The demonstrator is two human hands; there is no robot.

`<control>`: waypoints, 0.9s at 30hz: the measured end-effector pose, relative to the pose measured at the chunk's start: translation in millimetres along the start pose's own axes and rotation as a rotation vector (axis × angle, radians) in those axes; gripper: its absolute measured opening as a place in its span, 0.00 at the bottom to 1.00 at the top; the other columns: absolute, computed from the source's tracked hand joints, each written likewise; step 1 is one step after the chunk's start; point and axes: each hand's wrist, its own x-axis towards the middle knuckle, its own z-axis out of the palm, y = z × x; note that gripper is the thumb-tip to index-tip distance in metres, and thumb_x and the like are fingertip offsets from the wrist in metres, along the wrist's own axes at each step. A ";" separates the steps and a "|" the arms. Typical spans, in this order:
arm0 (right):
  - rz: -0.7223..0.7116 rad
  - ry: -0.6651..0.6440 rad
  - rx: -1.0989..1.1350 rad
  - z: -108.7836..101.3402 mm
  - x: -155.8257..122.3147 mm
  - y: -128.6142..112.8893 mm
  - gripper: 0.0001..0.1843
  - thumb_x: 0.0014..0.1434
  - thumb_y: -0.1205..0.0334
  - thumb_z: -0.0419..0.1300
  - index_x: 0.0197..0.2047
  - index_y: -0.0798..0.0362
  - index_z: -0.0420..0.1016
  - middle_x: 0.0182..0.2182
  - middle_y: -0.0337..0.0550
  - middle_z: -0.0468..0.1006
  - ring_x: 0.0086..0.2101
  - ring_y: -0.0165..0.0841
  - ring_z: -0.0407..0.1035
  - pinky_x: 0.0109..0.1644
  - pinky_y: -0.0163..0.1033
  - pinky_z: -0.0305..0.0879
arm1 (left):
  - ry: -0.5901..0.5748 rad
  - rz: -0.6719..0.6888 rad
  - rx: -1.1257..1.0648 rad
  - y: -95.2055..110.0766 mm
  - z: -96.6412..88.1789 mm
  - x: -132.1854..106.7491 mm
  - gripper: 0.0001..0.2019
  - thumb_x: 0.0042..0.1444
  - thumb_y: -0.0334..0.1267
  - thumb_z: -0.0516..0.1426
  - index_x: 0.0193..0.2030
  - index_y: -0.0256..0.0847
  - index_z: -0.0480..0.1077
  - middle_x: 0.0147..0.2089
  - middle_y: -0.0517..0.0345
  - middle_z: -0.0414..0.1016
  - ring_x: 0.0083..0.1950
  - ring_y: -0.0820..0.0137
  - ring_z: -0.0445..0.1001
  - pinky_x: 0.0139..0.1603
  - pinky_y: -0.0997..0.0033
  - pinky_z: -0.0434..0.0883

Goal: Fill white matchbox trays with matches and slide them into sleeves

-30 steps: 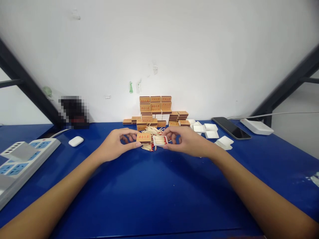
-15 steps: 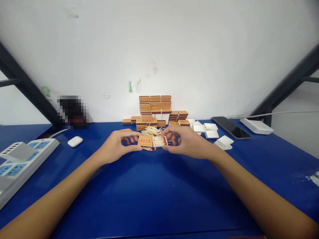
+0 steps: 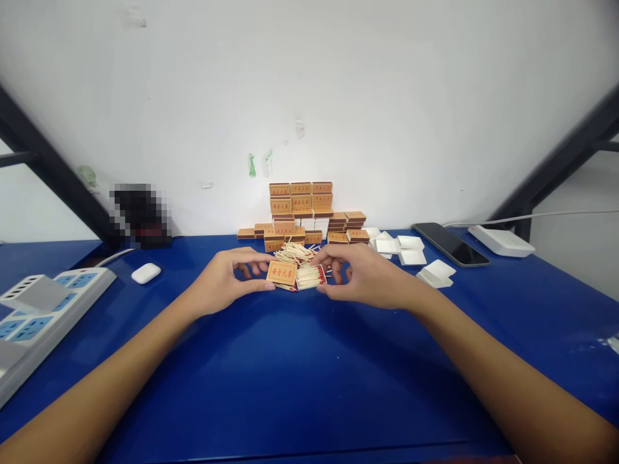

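Note:
My left hand (image 3: 236, 277) pinches an orange matchbox sleeve (image 3: 282, 272) with red lettering between thumb and fingers. Just right of it, my right hand (image 3: 348, 274) grips a white matchbox tray (image 3: 310, 277) filled with red-tipped matches. The tray's left end lies at the sleeve's right edge; whether it is inside the sleeve I cannot tell. Behind both pieces is a heap of loose matches (image 3: 296, 252), and a few more match heads show below the sleeve.
Stacked matchboxes (image 3: 300, 202) stand against the wall at the back. To the right lie white empty trays (image 3: 411, 250), a black phone (image 3: 449, 245) and a white device (image 3: 501, 241). On the left are a white earbud case (image 3: 146, 273) and a power strip (image 3: 99, 283).
The sleeve has tilted slightly and come a little left and up. The match-filled tray has turned slightly, its left end still at the sleeve. Both hands keep their grip.

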 end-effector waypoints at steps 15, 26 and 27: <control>0.035 0.176 0.394 13.8 12.3 10.2 0.21 0.52 0.55 0.75 0.48 0.53 0.79 0.32 0.42 0.82 0.30 0.33 0.76 0.36 0.41 0.73 | 0.061 -0.112 -0.148 7.0 -1.8 1.5 0.23 0.52 0.46 0.72 0.54 0.42 0.82 0.38 0.56 0.83 0.38 0.68 0.78 0.40 0.69 0.76; 0.081 0.242 0.436 47.6 7.3 -9.0 0.37 0.61 0.54 0.70 0.71 0.47 0.68 0.47 0.48 0.84 0.32 0.33 0.75 0.32 0.40 0.75 | 0.133 -0.080 -0.189 7.6 14.4 -2.5 0.23 0.54 0.48 0.71 0.55 0.43 0.82 0.40 0.55 0.84 0.36 0.68 0.78 0.37 0.69 0.74; 0.087 0.280 0.434 50.0 6.2 -11.7 0.40 0.62 0.52 0.69 0.74 0.47 0.63 0.51 0.51 0.83 0.34 0.34 0.76 0.32 0.40 0.75 | 0.170 -0.080 -0.193 8.2 15.1 -2.3 0.23 0.54 0.48 0.71 0.55 0.43 0.82 0.40 0.55 0.85 0.37 0.67 0.78 0.38 0.69 0.75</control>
